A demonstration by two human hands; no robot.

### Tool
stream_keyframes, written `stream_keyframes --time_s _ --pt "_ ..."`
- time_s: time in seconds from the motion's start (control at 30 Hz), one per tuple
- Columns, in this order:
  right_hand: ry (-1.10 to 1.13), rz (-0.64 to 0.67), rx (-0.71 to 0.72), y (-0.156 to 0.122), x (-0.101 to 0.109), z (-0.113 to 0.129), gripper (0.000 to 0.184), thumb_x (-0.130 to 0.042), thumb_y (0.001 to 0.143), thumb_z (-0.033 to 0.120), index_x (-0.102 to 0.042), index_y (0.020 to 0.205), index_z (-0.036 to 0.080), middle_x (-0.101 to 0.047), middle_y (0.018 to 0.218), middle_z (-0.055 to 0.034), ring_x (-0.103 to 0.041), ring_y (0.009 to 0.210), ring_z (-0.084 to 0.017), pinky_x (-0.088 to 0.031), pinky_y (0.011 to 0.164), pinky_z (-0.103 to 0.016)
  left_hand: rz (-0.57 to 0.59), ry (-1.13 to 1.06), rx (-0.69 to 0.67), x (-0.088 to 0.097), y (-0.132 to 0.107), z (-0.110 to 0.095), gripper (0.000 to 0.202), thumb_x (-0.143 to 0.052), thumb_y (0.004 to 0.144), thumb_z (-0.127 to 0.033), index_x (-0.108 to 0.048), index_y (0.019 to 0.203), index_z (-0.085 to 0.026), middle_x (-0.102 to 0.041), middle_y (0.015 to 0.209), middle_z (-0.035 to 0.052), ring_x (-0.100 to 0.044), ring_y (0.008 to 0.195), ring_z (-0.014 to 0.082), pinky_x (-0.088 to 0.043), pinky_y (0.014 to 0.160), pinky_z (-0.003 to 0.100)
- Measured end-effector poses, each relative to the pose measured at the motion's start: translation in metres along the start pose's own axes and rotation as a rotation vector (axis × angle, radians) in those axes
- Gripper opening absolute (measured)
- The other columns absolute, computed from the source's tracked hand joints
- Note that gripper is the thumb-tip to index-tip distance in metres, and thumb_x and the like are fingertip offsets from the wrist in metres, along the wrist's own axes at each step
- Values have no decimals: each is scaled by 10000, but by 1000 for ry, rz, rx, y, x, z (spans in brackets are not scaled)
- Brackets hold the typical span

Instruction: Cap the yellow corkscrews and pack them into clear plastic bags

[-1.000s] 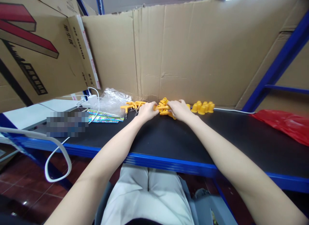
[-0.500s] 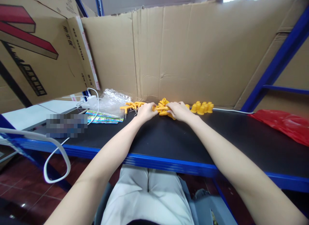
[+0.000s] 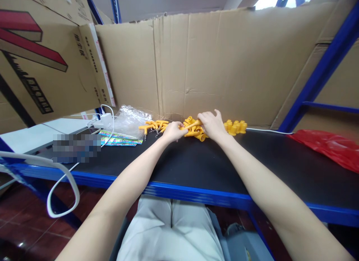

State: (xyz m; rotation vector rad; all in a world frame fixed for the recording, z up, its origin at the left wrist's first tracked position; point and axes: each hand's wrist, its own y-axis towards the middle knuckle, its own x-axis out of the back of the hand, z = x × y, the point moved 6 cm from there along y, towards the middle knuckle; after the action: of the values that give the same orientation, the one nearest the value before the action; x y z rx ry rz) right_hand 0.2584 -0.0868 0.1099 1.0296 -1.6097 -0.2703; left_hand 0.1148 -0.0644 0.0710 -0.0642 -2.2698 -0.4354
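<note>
Between my two hands a long yellow plastic corkscrew piece (image 3: 193, 124) slants up to the right. My left hand (image 3: 174, 132) pinches its lower left end, while my right hand (image 3: 211, 123) is closed around its upper right end; the fingers hide both ends. Just behind and below it lies a pile of yellow tube-like pieces (image 3: 200, 137) with flared ends. Left of my left hand are several yellow T-shaped handles (image 3: 146, 127) with metal spirals. Beyond my right hand, small yellow stepped caps (image 3: 237, 127) stand in a group.
A clear plastic bag (image 3: 126, 120) and colourful flat packets (image 3: 120, 138) lie at the left, near a white cable (image 3: 75, 186). A red plastic bag (image 3: 328, 147) rests at the right. Cardboard (image 3: 224, 66) walls the back of the black tabletop (image 3: 196, 167), which has a blue front edge.
My right hand has risen slightly and turned, with a finger lifted. The yellow piece between my hands now tilts up to the right, and more of the pile beneath shows.
</note>
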Motion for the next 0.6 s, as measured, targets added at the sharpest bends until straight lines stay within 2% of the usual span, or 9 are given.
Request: stream_keyframes --time_s 0.1,0.17,0.23,0.33,0.4,0.5,0.6 --pt "-30 -38 -46 -2 0 -17 255 -359 784 66 -523 943 179 -598 901 -86 -477 930 -231 -162 982 -497 203 -106 90 -12 -1 11 225 -572 742 -347 -608 745 -125 -540 476 -6 -482 359 89 -393 402 205" --pt "-27 -56 -159 -9 -1 -43 227 -408 765 90 -523 947 164 -592 924 -102 -480 937 -245 -184 972 -507 253 -97 119 -13 -2 19 214 -598 718 -343 -581 665 -136 -511 435 -19 -469 346 85 -376 383 195" --pt "33 -73 -357 -21 -4 -79 208 -470 779 193 -517 978 153 -574 981 -131 -466 980 -274 -245 931 -511 210 -87 131 -8 -2 26 208 -608 706 -343 -570 645 -148 -487 414 -31 -462 347 82 -362 375 184" --pt "109 -130 -753 -53 -12 -135 325 -457 821 401 -514 1025 155 -520 1102 -174 -432 1071 -318 -330 872 -498 73 -87 124 3 2 32 191 -583 719 -334 -576 657 -154 -451 396 -49 -436 333 75 -345 375 180" --pt "183 -73 -966 -76 -25 -162 381 -452 814 477 -521 1040 177 -526 1111 -171 -452 1080 -320 -354 883 -487 1 -56 119 9 5 34 161 -569 720 -306 -584 675 -152 -456 401 -53 -419 317 73 -345 382 186" --pt "273 145 -1178 -104 -52 -180 395 -484 791 504 -534 1054 214 -558 1099 -160 -494 1072 -321 -367 901 -496 -55 -19 144 12 8 37 122 -559 709 -265 -592 741 -153 -518 462 -46 -411 306 69 -348 385 192" --pt "260 307 -1273 -123 -69 -184 396 -563 750 472 -575 1018 181 -559 1123 -181 -495 1097 -355 -370 898 -540 -90 -40 159 13 11 40 135 -547 712 -239 -581 814 -156 -557 517 -33 -413 303 68 -344 378 189"
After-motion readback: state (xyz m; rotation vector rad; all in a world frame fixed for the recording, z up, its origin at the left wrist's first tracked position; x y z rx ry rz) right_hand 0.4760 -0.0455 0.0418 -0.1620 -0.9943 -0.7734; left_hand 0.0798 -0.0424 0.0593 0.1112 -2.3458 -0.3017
